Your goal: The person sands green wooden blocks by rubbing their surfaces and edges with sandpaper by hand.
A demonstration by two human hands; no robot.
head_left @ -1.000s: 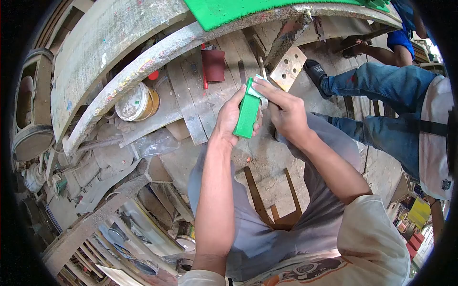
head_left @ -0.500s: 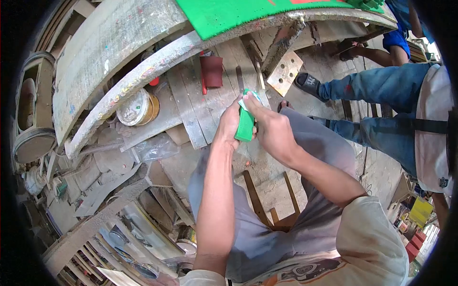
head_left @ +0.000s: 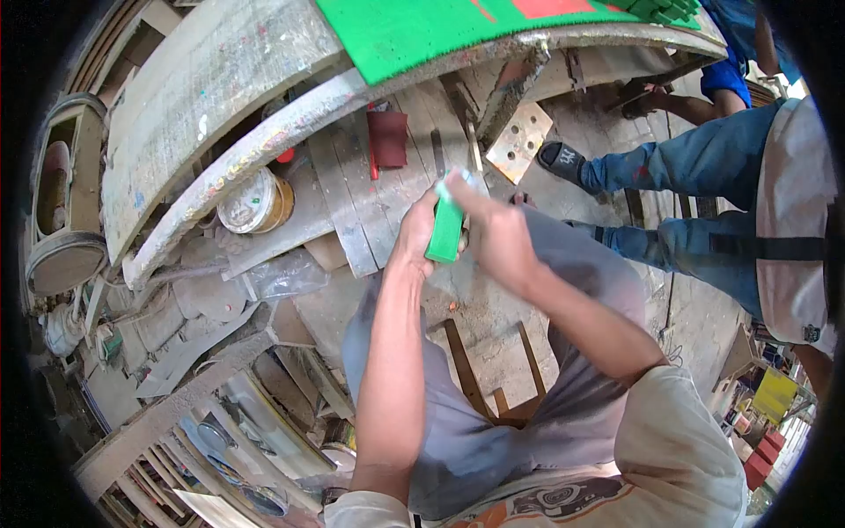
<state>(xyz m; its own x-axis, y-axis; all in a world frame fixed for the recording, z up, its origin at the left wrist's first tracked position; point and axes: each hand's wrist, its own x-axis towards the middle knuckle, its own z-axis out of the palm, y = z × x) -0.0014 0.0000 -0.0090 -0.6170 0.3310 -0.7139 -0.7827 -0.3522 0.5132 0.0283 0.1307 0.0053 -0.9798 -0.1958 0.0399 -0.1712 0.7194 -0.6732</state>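
My left hand (head_left: 419,227) is closed around a bright green rectangular block (head_left: 445,234), held out above the gap between my knees. Over the block's far end, my right hand (head_left: 498,231) is smeared by motion, its fingers pinching a small pale piece (head_left: 446,187) against the green surface. Whether that piece is cloth or paper I cannot make out. Beyond the hands, a dark red curved sheet (head_left: 388,139) and a thin red stick (head_left: 371,150) lie on wooden planks (head_left: 339,198).
A paint-spattered curved bench (head_left: 264,132) arches ahead, bearing a green panel (head_left: 414,40) with green pieces at its far right. Under it stands a paint bucket (head_left: 251,202). To the right, a person in jeans (head_left: 695,158) stands close by; another person is farther back.
My right hand has shifted slightly over the block's far end and is now blurred. The block stays in my left hand, tilted a little differently. The view has shifted slightly.
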